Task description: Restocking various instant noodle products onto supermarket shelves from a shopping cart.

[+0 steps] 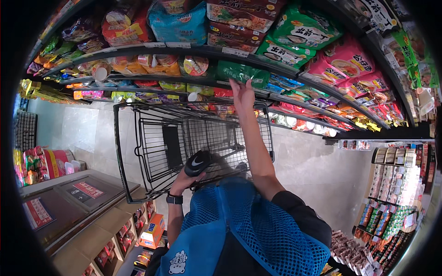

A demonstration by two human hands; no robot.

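A person stands in a shop aisle, seen from above, behind a black wire shopping cart [152, 152] whose basket appears to hold no goods. The right hand [242, 93] reaches forward past the far rim of the cart to a shelf of packaged noodles, its fingers [237, 84] stretched out flat and touching the lower edge of a green noodle packet [241, 72] that lies on the shelf just beyond the cart; they are not closed around it. The left hand [186, 180], with a dark smartwatch [174, 199] on the wrist, sits at the near end of the cart, its fingers curled around a black handheld scanner [198, 163] held just above the cart handle. Above the green packet, higher shelves [294, 76] carry rows of noodle bags in green, pink, red and blue. Left of the cart stands a grey chest freezer [83, 195]. The person wears a blue mesh vest [258, 230] over dark sleeves.
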